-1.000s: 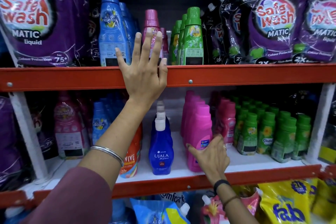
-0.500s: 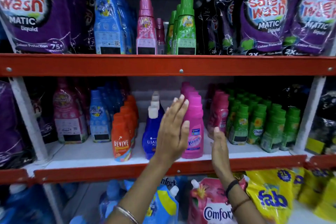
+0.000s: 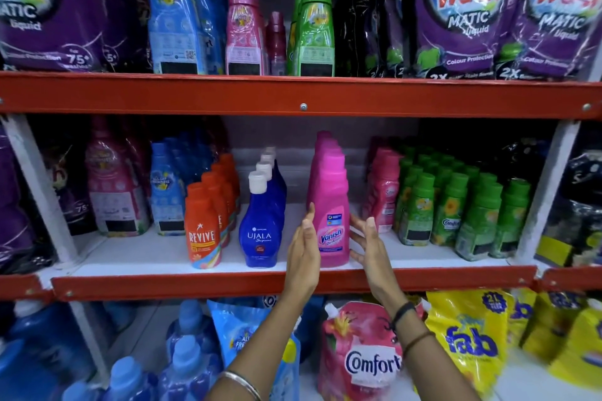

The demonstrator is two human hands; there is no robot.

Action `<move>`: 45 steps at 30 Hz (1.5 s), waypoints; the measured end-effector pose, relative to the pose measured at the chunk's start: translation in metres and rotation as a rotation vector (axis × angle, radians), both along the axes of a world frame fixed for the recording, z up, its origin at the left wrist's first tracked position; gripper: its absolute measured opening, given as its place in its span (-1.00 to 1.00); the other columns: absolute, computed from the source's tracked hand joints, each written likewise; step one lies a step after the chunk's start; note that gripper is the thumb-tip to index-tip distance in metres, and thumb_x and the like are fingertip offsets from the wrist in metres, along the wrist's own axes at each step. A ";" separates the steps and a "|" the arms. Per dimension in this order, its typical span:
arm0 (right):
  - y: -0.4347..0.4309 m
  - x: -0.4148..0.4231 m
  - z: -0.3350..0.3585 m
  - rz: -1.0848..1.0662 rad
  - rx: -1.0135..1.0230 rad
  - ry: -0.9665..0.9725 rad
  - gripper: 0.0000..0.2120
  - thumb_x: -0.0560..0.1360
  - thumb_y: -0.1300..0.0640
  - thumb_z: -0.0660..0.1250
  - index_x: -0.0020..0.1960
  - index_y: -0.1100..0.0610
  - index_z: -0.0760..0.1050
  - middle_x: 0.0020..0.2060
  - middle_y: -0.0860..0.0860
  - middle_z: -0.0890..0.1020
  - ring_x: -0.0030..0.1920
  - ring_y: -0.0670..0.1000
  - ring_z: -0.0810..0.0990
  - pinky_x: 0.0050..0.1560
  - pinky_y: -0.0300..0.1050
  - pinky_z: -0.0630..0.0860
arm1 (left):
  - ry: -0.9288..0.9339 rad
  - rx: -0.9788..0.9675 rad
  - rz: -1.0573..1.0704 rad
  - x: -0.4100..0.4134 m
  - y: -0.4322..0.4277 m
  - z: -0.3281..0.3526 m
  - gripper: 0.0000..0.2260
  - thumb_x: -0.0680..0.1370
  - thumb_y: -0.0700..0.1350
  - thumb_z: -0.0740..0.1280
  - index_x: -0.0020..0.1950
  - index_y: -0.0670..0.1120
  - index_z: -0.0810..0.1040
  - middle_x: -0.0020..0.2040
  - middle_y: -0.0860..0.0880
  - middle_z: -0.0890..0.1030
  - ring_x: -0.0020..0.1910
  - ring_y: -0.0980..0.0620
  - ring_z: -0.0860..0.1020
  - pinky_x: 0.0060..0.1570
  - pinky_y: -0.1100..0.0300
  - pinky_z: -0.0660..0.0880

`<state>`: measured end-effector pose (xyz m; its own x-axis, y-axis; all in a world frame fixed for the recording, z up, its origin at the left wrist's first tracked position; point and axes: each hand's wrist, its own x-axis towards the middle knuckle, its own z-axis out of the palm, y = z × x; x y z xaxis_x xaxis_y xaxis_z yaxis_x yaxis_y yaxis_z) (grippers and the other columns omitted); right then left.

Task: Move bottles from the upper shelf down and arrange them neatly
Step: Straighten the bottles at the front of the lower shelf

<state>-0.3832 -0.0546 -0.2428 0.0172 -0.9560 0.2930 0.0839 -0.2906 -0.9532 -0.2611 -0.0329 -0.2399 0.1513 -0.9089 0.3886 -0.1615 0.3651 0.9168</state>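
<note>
On the upper shelf (image 3: 391,98) stand tall blue bottles (image 3: 172,10), pink bottles (image 3: 242,26), a small maroon bottle (image 3: 277,39) and green bottles (image 3: 314,23). On the middle shelf (image 3: 130,254) a row of pink Vanish bottles (image 3: 329,205) runs front to back. My left hand (image 3: 304,254) lies flat against the left side of the front Vanish bottle. My right hand (image 3: 368,247) is at its right side with the fingers spread. Neither hand is closed around it.
Left of the Vanish row stand blue Ujala bottles (image 3: 260,228) and orange Revive bottles (image 3: 202,231). To the right are small pink bottles (image 3: 384,192) and green Comfort bottles (image 3: 456,212). Purple Safe Wash pouches (image 3: 469,10) flank the upper bottles. Comfort and Fab pouches (image 3: 469,342) fill the bottom shelf.
My left hand has dropped from the upper shelf's edge to the left side of the front Vanish bottle. My right hand has come up to the bottle's right side.
</note>
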 end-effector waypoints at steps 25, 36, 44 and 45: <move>0.037 0.057 -0.008 -0.117 -0.367 0.028 -0.35 0.43 -0.41 0.04 0.30 -0.02 0.45 0.30 -0.16 0.49 0.37 -0.21 0.37 0.37 -0.28 0.25 | 0.155 -0.447 0.321 0.033 0.013 -0.019 -0.60 0.60 0.29 -0.03 0.29 0.26 0.47 0.32 0.13 0.52 0.38 0.04 0.41 0.37 0.00 0.33; 0.003 0.127 -0.011 0.024 -0.061 -0.030 -0.29 0.32 -0.54 0.03 0.25 -0.11 0.45 0.28 -0.04 0.54 0.33 -0.07 0.47 0.40 0.12 0.36 | 0.192 -0.148 0.230 0.097 -0.008 -0.018 -0.36 0.50 0.41 -0.11 0.42 0.12 0.35 0.41 0.04 0.43 0.38 0.15 0.39 0.37 0.18 0.32; 0.004 0.124 -0.010 -0.016 -0.038 -0.132 -0.38 0.48 -0.37 -0.02 0.22 0.03 0.51 0.22 0.07 0.61 0.20 -0.09 0.58 0.20 -0.15 0.53 | 0.112 -0.124 0.162 0.102 -0.002 -0.016 -0.20 0.39 0.55 -0.18 0.39 0.13 0.40 0.41 0.09 0.43 0.36 0.18 0.38 0.28 0.35 0.30; 0.005 0.123 -0.010 -0.015 -0.039 -0.131 -0.42 0.47 -0.32 -0.02 0.20 0.03 0.50 0.21 0.08 0.61 0.17 -0.12 0.59 0.12 -0.24 0.55 | 0.115 -0.120 0.153 0.102 -0.002 -0.015 -0.18 0.37 0.57 -0.18 0.38 0.13 0.40 0.41 0.09 0.43 0.37 0.18 0.38 0.29 0.34 0.31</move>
<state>-0.2600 -0.0497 -0.2524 -0.0374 -0.9438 0.3285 0.2024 -0.3290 -0.9224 -0.1594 -0.0350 -0.2551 0.3335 -0.8202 0.4648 -0.1206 0.4518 0.8839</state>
